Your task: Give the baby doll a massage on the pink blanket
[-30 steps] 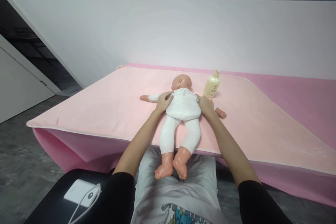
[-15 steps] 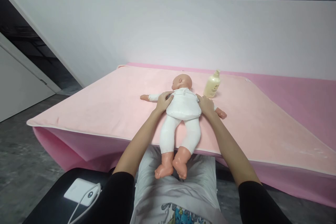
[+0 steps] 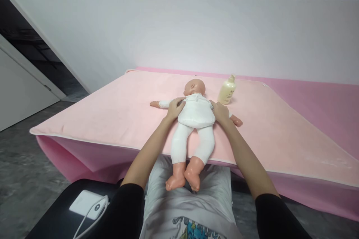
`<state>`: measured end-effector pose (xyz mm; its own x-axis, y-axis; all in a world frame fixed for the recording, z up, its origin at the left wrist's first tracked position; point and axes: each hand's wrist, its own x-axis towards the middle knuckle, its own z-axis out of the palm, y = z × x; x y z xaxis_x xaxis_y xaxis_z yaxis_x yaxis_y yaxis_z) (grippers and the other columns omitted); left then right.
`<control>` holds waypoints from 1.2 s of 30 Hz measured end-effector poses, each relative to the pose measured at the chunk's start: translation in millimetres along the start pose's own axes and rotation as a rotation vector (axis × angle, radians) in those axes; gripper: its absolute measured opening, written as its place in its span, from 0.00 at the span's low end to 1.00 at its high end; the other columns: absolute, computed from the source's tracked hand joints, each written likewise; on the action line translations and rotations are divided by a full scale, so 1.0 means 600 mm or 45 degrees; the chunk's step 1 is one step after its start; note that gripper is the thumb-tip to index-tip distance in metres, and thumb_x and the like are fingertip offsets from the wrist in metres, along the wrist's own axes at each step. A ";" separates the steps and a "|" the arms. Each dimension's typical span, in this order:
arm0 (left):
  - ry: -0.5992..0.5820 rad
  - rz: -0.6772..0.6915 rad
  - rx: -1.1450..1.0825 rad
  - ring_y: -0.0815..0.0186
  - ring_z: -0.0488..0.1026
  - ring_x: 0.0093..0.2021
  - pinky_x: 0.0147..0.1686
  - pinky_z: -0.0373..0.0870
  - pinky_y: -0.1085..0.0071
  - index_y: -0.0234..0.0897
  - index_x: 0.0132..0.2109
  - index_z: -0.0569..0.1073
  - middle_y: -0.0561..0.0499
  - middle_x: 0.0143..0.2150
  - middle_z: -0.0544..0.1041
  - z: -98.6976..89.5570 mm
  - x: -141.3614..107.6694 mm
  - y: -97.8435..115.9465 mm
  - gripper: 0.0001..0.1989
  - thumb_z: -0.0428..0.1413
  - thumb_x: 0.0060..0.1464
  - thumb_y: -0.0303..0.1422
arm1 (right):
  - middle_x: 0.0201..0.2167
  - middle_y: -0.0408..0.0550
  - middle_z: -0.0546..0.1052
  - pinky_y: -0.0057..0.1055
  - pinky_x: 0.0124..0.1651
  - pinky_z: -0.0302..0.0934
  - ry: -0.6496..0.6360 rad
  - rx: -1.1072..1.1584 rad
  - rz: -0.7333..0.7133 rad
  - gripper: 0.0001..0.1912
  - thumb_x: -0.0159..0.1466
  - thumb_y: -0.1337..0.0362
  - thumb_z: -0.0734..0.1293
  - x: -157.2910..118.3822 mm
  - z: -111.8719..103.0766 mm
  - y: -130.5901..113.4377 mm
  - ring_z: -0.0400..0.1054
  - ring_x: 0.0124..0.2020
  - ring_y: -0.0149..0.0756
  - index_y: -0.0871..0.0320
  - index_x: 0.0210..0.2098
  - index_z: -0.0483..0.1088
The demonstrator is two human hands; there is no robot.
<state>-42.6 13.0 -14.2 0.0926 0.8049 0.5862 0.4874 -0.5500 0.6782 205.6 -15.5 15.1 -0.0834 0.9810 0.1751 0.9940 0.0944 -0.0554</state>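
A baby doll with a white cloth body lies on the pink blanket, its head pointing away from me and its face turned left. Its bare orange-tan feet hang past the near edge, over my lap. My left hand is closed around the doll's left-hand side below the armpit, thumb on the white cloth. On the opposite side, my right hand grips the torso in the same way, its fingertips partly hidden. Both doll arms stretch outward beyond my hands. Just past my right hand stands a pale yellow pump bottle.
A white wall rises behind the table, with a window above it. On a black seat at lower left lies a white power bank with a cable. A door is at far left.
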 end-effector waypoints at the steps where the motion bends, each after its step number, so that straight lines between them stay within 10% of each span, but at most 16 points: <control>1: -0.001 -0.001 0.002 0.61 0.73 0.50 0.55 0.67 0.63 0.37 0.48 0.76 0.47 0.49 0.78 0.000 0.000 0.000 0.14 0.52 0.58 0.35 | 0.46 0.56 0.72 0.35 0.43 0.56 0.004 -0.002 -0.001 0.25 0.69 0.58 0.52 0.000 0.000 0.000 0.68 0.42 0.44 0.50 0.65 0.53; 24: 0.002 0.015 0.002 0.61 0.73 0.50 0.54 0.67 0.62 0.36 0.49 0.76 0.46 0.49 0.78 -0.003 -0.003 0.007 0.15 0.51 0.59 0.36 | 0.47 0.53 0.72 0.32 0.42 0.56 0.169 0.077 -0.164 0.29 0.62 0.70 0.57 0.019 0.012 0.038 0.65 0.46 0.43 0.51 0.62 0.60; 36: 0.004 0.011 -0.003 0.60 0.73 0.51 0.55 0.67 0.61 0.37 0.49 0.76 0.46 0.50 0.78 0.001 -0.001 -0.001 0.15 0.51 0.59 0.36 | 0.47 0.57 0.72 0.35 0.45 0.53 0.078 -0.184 -0.074 0.24 0.71 0.61 0.51 0.011 0.025 0.005 0.67 0.44 0.44 0.53 0.66 0.53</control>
<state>-42.4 13.1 -15.6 0.0939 0.7994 0.5935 0.4847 -0.5574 0.6741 207.0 -6.4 1.4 -0.1410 0.9620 0.2338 0.9878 0.1210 0.0978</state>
